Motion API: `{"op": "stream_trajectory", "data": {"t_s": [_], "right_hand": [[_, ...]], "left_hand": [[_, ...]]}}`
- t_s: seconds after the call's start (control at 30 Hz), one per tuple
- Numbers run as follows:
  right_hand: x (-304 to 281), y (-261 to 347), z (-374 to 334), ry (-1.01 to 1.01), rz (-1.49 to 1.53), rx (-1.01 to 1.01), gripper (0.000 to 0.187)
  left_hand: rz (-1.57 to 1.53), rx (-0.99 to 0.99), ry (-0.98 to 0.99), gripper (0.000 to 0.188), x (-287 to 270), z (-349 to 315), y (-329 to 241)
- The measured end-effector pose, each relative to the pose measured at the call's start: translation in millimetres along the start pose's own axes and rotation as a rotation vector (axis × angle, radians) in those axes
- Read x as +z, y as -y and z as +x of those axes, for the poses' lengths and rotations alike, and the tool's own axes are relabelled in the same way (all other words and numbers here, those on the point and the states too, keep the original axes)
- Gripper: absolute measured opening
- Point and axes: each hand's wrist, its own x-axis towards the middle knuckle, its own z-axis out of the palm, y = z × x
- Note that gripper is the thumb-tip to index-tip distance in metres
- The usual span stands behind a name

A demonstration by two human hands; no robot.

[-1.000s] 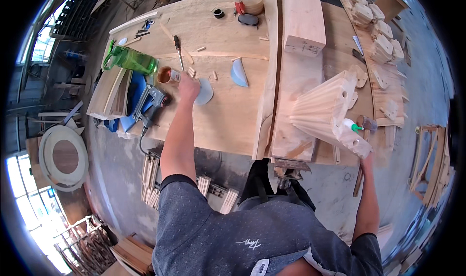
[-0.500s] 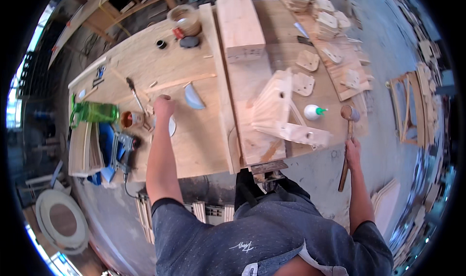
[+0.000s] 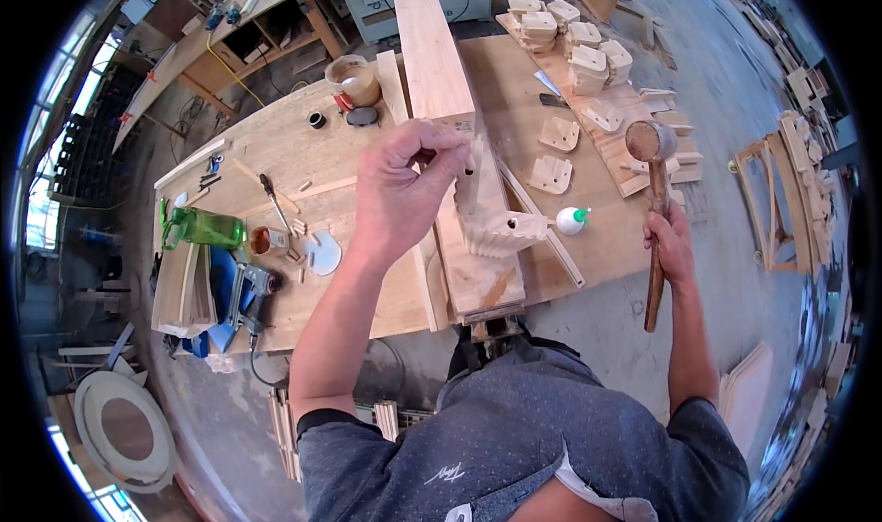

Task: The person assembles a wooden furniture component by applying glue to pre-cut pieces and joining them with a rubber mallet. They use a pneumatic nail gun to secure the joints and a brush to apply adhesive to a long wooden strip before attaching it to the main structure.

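Note:
My left hand (image 3: 409, 187) is closed in a pinch beside the upper hole of an angled wooden piece (image 3: 501, 232) with ridged sides. Whatever the fingertips hold, if anything, is too small or hidden to make out. That piece rests on a thick wooden beam (image 3: 487, 288) and has another hole in its lower arm. Off to the right, my right hand (image 3: 672, 243) grips the handle of a wooden mallet (image 3: 650, 142), its head upward. A white bottle with a green tip (image 3: 571, 221) lies just right of the angled piece.
Small dowels (image 3: 299, 255), a glue-stained cup (image 3: 268, 241), a green bottle (image 3: 207, 227) and a nail gun (image 3: 253, 292) crowd the bench's left side. Stacked wooden pieces (image 3: 588, 67) stand at the far right. A squared timber (image 3: 432, 58) lies across the back.
My left hand has come from the dowels on the left to the angled piece's upper hole. The mallet is still in my right hand, slightly higher. The view has shifted.

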Motion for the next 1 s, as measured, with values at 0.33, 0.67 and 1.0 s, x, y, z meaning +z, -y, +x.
{"op": "stream_trajectory", "data": {"t_s": [0.33,0.67,1.0], "right_hand": [[11.1,66.6,-15.2,0.193,0.025,-0.1,0.032],[34.3,181.1,-21.9,0.353,-0.155,-0.413,0.05],[103.3,217.8,-11.9,0.41,-0.765,-0.914,0.058]], "left_hand": [[0.368,0.256,-0.1,0.008,10.0,-11.0,2.1],[0.471,0.263,-0.176,0.027,17.4,-31.2,10.6],[-0.29,-0.236,-0.261,0.091,50.6,-59.3,34.8]]}}
